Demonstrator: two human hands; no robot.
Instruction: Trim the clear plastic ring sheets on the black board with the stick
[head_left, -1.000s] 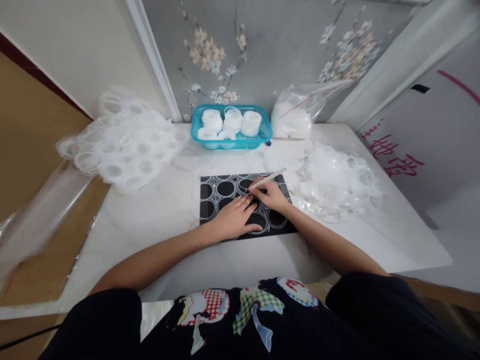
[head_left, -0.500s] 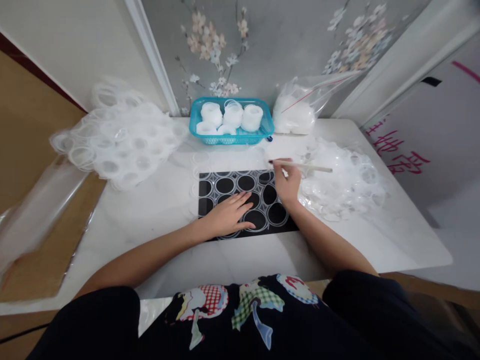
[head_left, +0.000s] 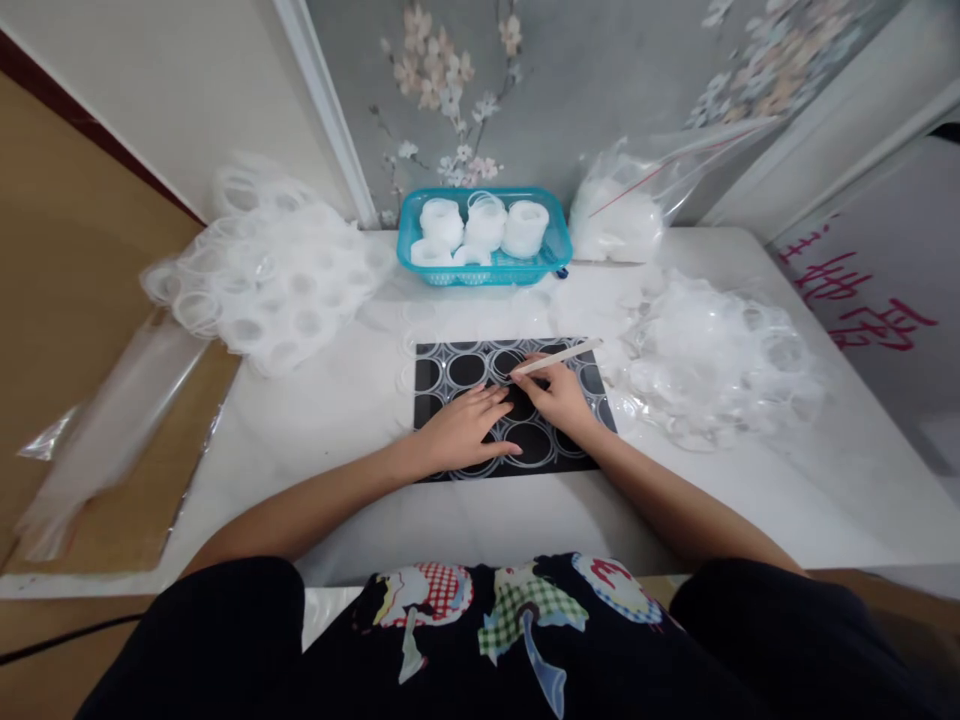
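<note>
Left hand: yours (head_left: 466, 430) lies palm down, fingers extended, on the sheet, center of the frame.
Black sheet: (head_left: 528, 440) under both your hands, long axis running across the frame (whether its pale rings (head_left: 488, 372) are loose, you cannot tell).
Right hand: yours (head_left: 553, 398) grips the pale stick, so it is the nearer one.
Pale stick: (head_left: 566, 355) slants from your left fingertips toward the upper right.
In the way: your fingers partly cover the stick's lower end.
Ring heaps: one (head_left: 709, 345) right of the sheet, another (head_left: 277, 275) upper left.
Blue basket: (head_left: 484, 277) top center, holding ring stacks (head_left: 442, 222).
Plastic bag: (head_left: 619, 215) just right of it.
</note>
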